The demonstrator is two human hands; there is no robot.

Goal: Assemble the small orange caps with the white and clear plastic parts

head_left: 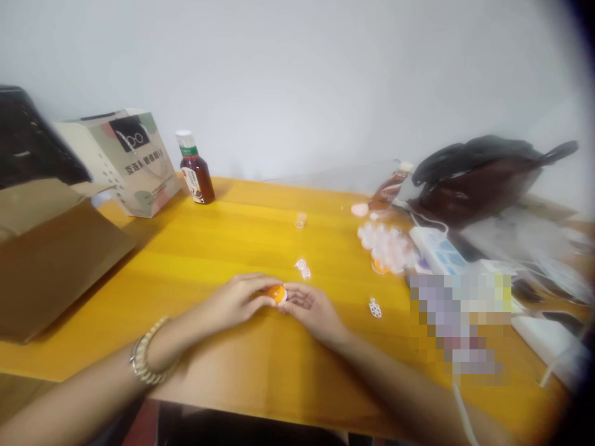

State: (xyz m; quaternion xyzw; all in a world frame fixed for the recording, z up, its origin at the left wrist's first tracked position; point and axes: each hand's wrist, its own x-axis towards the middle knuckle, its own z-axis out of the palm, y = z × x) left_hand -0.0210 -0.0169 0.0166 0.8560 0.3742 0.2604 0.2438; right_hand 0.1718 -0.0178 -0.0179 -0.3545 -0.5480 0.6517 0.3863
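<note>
Near the table's front, both hands pinch a small round orange case with a white rim (277,293). My left hand (242,300) has its thumb and fingers closed on the left side. My right hand (312,308) grips the white edge on the right, its other fingers curled. The exact kind of the round piece is too blurred to tell. Just beyond the hands lies a pair of small white-and-pink cut-out pieces (303,269). Another white cut-out piece (375,308) rests to the right of my right hand. Farther back sits a small pale ring-like piece (300,220).
A cardboard box (60,260) and paper bag (139,167) stand left, beside an upright dark-red bottle (198,176). On the right are clustered whitish round pieces (385,244), a tilted brown bottle (389,189), a white power strip (439,248), cables and a dark bag (483,186).
</note>
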